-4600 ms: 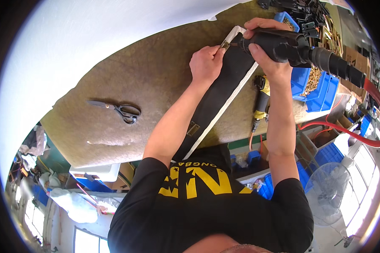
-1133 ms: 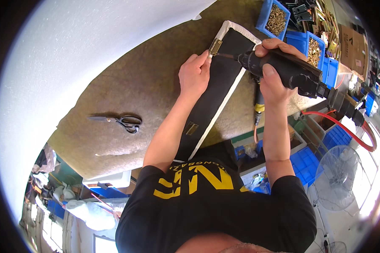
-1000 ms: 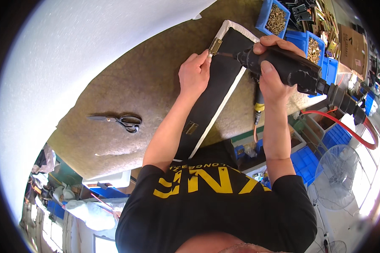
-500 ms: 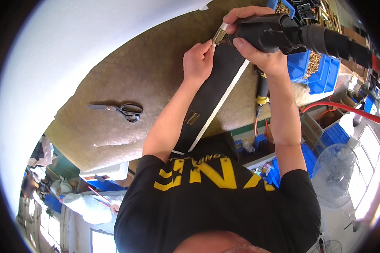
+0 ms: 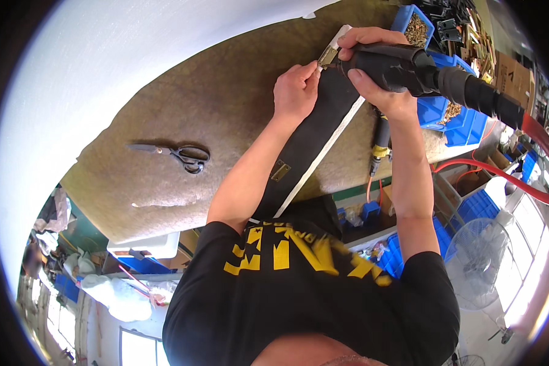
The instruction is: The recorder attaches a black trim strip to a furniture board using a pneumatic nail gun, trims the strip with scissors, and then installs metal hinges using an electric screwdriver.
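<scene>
My right hand point(image 5: 389, 96) is wrapped round a thick black power screwdriver point(image 5: 387, 66) with a hose at its rear. The tool's bit points left at a small brass-coloured hinge point(image 5: 328, 56) on the far end of a long black board point(image 5: 326, 110) with a white edge. My left hand point(image 5: 295, 91) is closed in a pinch beside the bit, at the hinge's near end. Whatever is between those fingertips is too small to make out. Closer to my body, a second brass-coloured hinge plate point(image 5: 280, 171) lies on the board.
Black-handled scissors point(image 5: 192, 158) lie on the brown table point(image 5: 134, 183) to the left. Blue bins point(image 5: 416, 27) of small brass-coloured screws stand at the back right. Another power tool point(image 5: 380, 137) hangs by the table edge. A red hose point(image 5: 500, 165) crosses the right side; a fan point(image 5: 479, 262) stands below.
The whole scene has shifted slightly in view as my head moved. Both hands and the screwdriver stay at the hinge, with the tool's body tilted a little differently.
</scene>
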Motion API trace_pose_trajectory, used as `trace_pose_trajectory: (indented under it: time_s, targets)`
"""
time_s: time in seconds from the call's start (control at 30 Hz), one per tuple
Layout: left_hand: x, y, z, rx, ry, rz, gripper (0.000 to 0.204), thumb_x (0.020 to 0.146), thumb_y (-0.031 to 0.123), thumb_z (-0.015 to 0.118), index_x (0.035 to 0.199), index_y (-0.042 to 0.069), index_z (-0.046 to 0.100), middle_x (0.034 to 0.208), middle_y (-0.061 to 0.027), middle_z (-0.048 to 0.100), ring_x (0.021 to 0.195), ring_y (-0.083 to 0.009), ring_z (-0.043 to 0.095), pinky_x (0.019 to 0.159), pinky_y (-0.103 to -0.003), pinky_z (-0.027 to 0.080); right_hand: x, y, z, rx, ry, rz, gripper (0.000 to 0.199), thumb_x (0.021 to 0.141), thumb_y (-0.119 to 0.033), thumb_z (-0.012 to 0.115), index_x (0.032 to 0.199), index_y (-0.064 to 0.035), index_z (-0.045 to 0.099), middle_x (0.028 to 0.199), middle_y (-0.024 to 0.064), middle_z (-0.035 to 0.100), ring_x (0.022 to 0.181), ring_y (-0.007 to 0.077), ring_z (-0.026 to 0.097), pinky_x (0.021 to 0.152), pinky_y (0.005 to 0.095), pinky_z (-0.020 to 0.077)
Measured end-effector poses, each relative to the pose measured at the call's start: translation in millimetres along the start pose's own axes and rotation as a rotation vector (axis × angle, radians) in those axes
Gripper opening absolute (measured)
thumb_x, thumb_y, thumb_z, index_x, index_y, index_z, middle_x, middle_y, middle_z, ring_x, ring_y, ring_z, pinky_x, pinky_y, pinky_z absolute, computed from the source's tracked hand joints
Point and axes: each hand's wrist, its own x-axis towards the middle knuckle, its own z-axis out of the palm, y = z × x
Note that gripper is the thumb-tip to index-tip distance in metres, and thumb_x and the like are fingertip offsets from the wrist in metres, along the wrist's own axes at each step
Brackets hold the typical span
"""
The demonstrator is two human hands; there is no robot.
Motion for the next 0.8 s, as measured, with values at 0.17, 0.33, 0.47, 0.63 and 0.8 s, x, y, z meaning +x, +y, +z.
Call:
trace_pose_trajectory:
  time_s: [0.17,0.33,0.47,0.63,0.8]
  targets:
    - [0.9,1.1,-3.1,0.044,-0.025,0.009,0.019,0.091,0.015,0.067,0.108,0.008,0.072,0.073,-0.0132,0.061,0.063,-0.0253,0.060,0.060,-0.033,0.047,0.9,-0.2,-2.5,-0.060,-0.041,0.001,0.038,0.076,0.004,0.072,0.111,-0.0015,0.058,0.106,0.0102,0.067,0.092,0.0153,0.065,0.085,0.0313,0.0549]
    - [0.4,1.0,-2.9,0.047,-0.027,0.004,0.020,0.091,0.015,0.067,0.109,0.007,0.072,0.076,-0.0135,0.063,0.067,-0.0274,0.063,0.062,-0.034,0.048,-0.7,2.6,0.1,0.012,-0.017,-0.013,0.037,0.076,0.003,0.071,0.111,-0.0015,0.058,0.107,0.0101,0.067,0.092,0.0148,0.065,0.085,0.0307,0.0545]
    - [0.6,-1.9,0.4,0.025,0.002,0.064,0.017,0.091,0.017,0.064,0.105,0.012,0.072,0.075,-0.0136,0.061,0.072,-0.0344,0.063,0.063,-0.044,0.048,2.0,-7.0,2.1,-0.083,-0.012,0.023,0.036,0.075,0.003,0.071,0.109,-0.0010,0.060,0.108,0.0097,0.067,0.092,0.0144,0.065,0.084,0.0301,0.0544]
    - [1.5,1.0,-4.2,0.016,-0.016,0.054,0.019,0.091,0.016,0.063,0.107,0.008,0.070,0.081,-0.0149,0.063,0.076,-0.0355,0.062,0.067,-0.043,0.049,-8.1,-18.4,3.6,-0.086,0.240,0.091,0.034,0.072,0.006,0.071,0.105,0.0009,0.066,0.097,0.0089,0.069,0.090,0.0154,0.065,0.083,0.0299,0.0538]
    - [-25.5,4.8,-21.4,-0.042,-0.021,-0.042,0.027,0.095,0.012,0.059,0.120,0.004,0.063,0.088,-0.0110,0.064,0.076,-0.0230,0.062,0.068,-0.037,0.049,-66.4,-34.2,9.2,0.089,0.489,-0.135,0.050,0.075,0.001,0.069,0.122,-0.0022,0.053,0.115,0.0169,0.064,0.095,0.0226,0.064,0.089,0.0390,0.0522]
